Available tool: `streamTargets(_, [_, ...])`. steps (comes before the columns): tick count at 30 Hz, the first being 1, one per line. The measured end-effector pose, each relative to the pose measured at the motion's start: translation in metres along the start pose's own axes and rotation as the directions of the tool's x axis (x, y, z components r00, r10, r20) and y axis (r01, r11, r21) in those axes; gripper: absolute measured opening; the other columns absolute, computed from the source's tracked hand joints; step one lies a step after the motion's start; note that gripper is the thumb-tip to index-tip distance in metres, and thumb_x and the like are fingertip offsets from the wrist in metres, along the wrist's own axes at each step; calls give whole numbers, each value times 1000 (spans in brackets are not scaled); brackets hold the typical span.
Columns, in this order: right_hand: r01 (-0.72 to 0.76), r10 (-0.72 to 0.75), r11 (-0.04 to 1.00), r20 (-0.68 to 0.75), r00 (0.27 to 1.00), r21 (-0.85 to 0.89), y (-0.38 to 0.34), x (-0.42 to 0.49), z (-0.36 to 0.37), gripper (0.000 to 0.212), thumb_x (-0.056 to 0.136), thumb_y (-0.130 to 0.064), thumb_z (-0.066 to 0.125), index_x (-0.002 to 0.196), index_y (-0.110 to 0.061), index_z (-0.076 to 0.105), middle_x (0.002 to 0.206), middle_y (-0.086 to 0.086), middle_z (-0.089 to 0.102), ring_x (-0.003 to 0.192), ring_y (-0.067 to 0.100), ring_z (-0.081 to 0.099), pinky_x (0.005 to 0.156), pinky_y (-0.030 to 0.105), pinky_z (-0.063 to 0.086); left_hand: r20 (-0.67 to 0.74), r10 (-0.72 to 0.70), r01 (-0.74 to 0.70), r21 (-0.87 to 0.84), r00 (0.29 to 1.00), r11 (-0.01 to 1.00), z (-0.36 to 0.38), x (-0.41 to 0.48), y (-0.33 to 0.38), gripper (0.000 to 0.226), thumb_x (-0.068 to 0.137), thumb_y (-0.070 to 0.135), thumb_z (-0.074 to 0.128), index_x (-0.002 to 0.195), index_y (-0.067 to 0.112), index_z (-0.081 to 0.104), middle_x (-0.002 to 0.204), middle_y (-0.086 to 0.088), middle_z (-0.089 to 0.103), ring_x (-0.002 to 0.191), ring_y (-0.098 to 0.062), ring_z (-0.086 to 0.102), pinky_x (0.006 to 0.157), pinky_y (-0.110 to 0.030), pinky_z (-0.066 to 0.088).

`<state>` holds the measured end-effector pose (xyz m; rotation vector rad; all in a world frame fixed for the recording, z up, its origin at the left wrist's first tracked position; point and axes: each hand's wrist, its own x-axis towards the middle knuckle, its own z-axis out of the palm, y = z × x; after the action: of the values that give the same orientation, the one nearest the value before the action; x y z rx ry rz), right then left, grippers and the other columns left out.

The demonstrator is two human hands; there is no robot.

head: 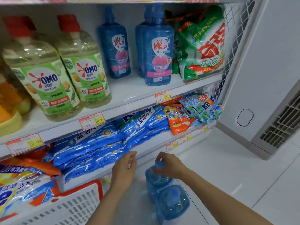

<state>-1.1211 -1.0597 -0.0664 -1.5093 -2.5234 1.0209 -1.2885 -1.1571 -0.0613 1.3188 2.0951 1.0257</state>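
The shelf fills the view from 9 to 1 o'clock. Its shelved bottles at 12 leave a gap beside them, likely meant for the floor stock. A white cabinet at 3 narrows the aisle. Blue bags bulge over the lower ledge at 8 and a basket crowds 7. At 6, on the floor, the right hand grips the held bottle by its pump top, probably to lift it upright. The spare bottle touches it. The left hand hovers open and empty.

OMO bottles and a green bag stand above blue bags.
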Motion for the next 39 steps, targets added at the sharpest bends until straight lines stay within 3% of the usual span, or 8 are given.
streamTargets(2, [100,-99,995,-42,994,12,-12,-3,-21,48,85,-49,71,121,-19,59,123,1,63,109,18,58,94,33,51,-160,256,-246,81,953,966,-28,8,25,25,99,15,51,117,24,65,114,9,62,106,-12,58,86,-22,43])
streamTargets(7, [471,-328,844,-448,832,258,-89,3,-104,27,91,-30,71,111,-14,65,105,-4,69,91,3,65,77,19,53,-318,749,-582,482,581,655,-106,43,87,31,91,16,48,116,11,67,124,-5,59,118,-25,48,103,-32,34])
streamTargets(11, [603,-319,726,-616,720,329,-152,36,-155,27,95,-25,66,118,-12,59,108,2,67,91,7,63,80,19,51,-87,724,-500,666,684,553,-132,67,91,37,94,21,54,129,14,62,142,-12,52,136,-35,40,117,-47,22])
streamTargets(15, [500,-238,757,-536,810,420,-184,96,-173,51,94,-27,66,136,-7,44,131,8,55,110,16,55,101,36,47,46,602,-399,788,797,469,-145,80,59,52,100,39,33,148,19,42,160,-4,26,150,-24,17,121,-52,11])
streamTargets(23, [421,-102,696,-500,860,582,-213,214,-195,67,95,-38,63,148,-13,30,133,4,51,112,20,58,92,20,37,141,663,-406,875,735,264,-152,108,25,57,98,39,37,152,21,33,162,-3,20,150,-23,14,116,-54,16])
streamTargets(26, [372,-59,697,-468,882,613,-221,249,-202,79,95,-41,63,154,-16,17,138,-2,43,121,18,50,111,31,32,122,674,-385,887,729,255,-149,114,20,60,97,40,37,154,22,28,163,-3,16,152,-21,9,118,-55,12])
streamTargets(33, [262,31,847,-536,844,462,-224,286,-190,89,73,-57,79,138,-7,46,137,13,54,127,31,51,105,42,46,104,680,-368,894,726,257,-145,118,13,62,97,39,41,154,22,26,164,-3,13,152,-21,8,118,-55,13])
streamTargets(39, [387,-7,692,-530,848,609,-224,292,-192,101,74,-38,86,145,-11,19,136,6,40,117,20,46,98,24,37,99,692,-358,902,715,240,-145,119,13,59,98,38,40,154,23,27,164,-3,14,152,-21,9,120,-55,12])
